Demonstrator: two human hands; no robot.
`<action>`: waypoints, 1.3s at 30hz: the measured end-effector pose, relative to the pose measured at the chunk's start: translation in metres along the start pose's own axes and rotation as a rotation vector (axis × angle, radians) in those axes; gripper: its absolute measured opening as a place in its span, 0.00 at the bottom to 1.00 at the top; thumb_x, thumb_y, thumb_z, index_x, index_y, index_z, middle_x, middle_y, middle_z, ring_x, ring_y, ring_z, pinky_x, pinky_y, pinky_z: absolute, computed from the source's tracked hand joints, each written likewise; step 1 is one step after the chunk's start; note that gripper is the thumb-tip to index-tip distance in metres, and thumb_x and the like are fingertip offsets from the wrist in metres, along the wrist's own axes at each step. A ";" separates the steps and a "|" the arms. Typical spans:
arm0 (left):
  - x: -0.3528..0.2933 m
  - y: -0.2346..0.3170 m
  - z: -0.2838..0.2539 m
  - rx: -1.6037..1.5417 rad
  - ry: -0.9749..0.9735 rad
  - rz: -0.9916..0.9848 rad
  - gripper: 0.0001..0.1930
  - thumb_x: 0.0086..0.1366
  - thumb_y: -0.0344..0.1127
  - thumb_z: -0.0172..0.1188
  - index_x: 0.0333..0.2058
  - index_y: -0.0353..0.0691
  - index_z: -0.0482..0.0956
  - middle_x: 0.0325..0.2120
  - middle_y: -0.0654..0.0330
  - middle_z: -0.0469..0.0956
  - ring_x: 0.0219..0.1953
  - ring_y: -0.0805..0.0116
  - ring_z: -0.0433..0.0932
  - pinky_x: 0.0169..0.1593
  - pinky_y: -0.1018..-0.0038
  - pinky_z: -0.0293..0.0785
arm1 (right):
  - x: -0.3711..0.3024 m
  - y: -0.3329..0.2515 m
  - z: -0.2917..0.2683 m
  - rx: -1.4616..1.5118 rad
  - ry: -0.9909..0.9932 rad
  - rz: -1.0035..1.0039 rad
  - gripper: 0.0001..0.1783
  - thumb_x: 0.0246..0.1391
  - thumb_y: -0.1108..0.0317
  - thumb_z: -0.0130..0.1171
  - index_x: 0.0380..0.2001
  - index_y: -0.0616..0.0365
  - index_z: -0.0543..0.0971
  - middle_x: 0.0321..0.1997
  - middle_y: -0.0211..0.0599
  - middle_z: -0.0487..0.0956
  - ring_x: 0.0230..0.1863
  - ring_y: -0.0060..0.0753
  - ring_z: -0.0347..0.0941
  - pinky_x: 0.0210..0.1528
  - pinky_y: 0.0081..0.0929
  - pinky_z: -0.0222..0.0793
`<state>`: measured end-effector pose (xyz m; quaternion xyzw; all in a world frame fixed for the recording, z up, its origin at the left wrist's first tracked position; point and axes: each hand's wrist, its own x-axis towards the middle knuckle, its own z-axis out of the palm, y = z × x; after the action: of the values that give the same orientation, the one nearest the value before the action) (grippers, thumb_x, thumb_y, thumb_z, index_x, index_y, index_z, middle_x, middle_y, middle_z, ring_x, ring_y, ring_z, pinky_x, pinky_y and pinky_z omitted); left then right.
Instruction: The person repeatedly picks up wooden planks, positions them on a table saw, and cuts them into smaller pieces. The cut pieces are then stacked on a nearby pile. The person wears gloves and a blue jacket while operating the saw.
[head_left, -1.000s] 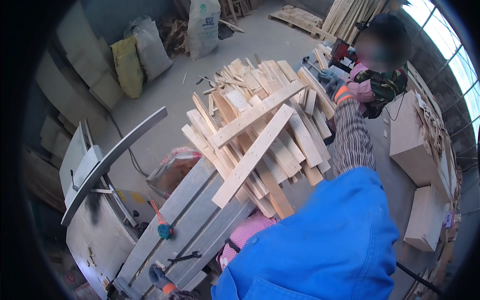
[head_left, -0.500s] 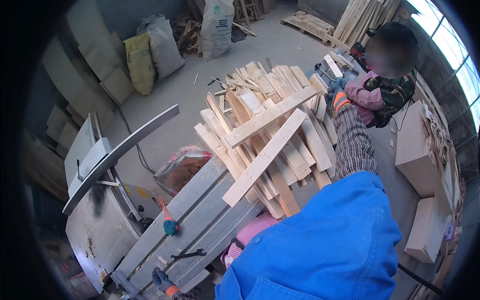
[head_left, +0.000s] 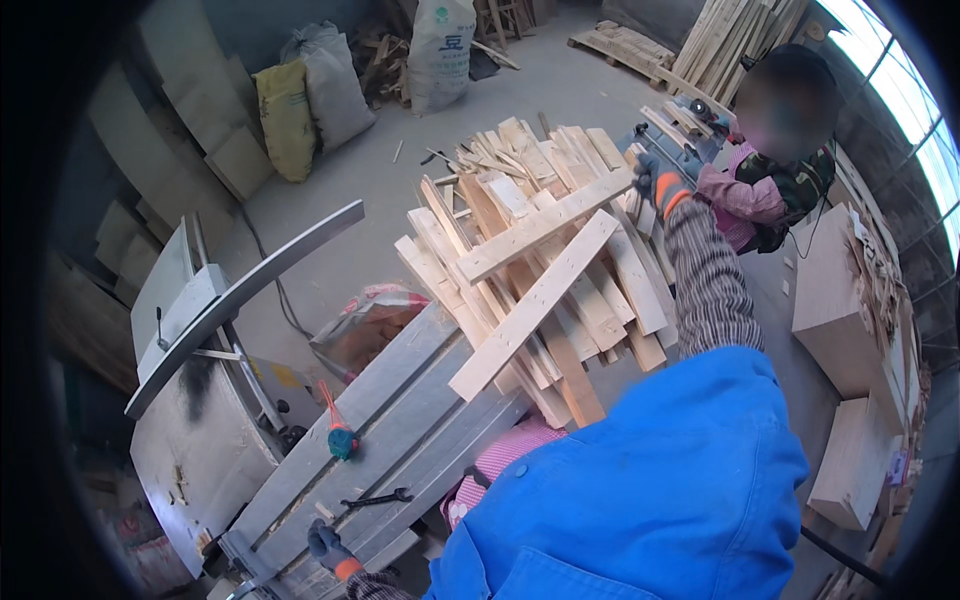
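My right hand (head_left: 658, 182), in a dark glove with an orange cuff, reaches far out on the right. Its fingers curl at the far end of a pale wooden slat (head_left: 548, 226) that lies across a heap of slats (head_left: 500, 200). A second slat (head_left: 535, 305) slants over the heap, nearer to me. Low on the left, my left hand (head_left: 328, 544), gloved alike, is open and holds nothing, at the grey metal machine table (head_left: 385, 375). A wrench (head_left: 378, 498) lies close to it, and a teal-and-red tool (head_left: 342, 440) sits farther up.
Across the heap, a person (head_left: 765, 190) works beside a small bench (head_left: 690, 125). A curved metal bar (head_left: 245, 305) juts over the left machine part. Filled sacks (head_left: 440, 60) stand at the back. Large wooden boxes (head_left: 850, 300) line the right side.
My right hand has moved left, up to the end of the upper slat. The person across has shifted their hands. My left hand has stayed by the table.
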<state>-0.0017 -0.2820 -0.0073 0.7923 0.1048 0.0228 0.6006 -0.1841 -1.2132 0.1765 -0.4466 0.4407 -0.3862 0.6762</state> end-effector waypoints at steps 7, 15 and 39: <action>-0.004 -0.015 -0.012 -0.065 -0.015 -0.032 0.09 0.68 0.30 0.54 0.44 0.35 0.78 0.25 0.68 0.71 0.24 0.82 0.64 0.25 0.83 0.58 | -0.010 0.065 -0.006 -0.201 0.009 0.109 0.11 0.59 0.63 0.60 0.43 0.54 0.77 0.24 0.37 0.78 0.14 0.28 0.69 0.16 0.26 0.66; -0.016 -0.013 -0.017 -0.108 0.015 -0.062 0.09 0.68 0.30 0.55 0.44 0.34 0.78 0.22 0.69 0.68 0.22 0.82 0.61 0.25 0.83 0.57 | -0.007 0.100 0.009 -0.395 -0.052 -0.128 0.16 0.56 0.70 0.61 0.48 0.58 0.75 0.25 0.34 0.78 0.20 0.26 0.71 0.19 0.24 0.65; -0.029 -0.015 0.011 -0.109 -0.042 -0.149 0.09 0.68 0.30 0.54 0.44 0.33 0.78 0.23 0.67 0.70 0.22 0.81 0.63 0.26 0.83 0.59 | -0.053 0.094 -0.020 -0.178 0.053 -0.330 0.19 0.57 0.70 0.61 0.52 0.52 0.76 0.22 0.31 0.78 0.16 0.19 0.67 0.17 0.20 0.61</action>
<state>-0.0305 -0.2938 -0.0219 0.7487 0.1495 -0.0327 0.6450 -0.2073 -1.1411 0.0969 -0.5607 0.4115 -0.4630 0.5495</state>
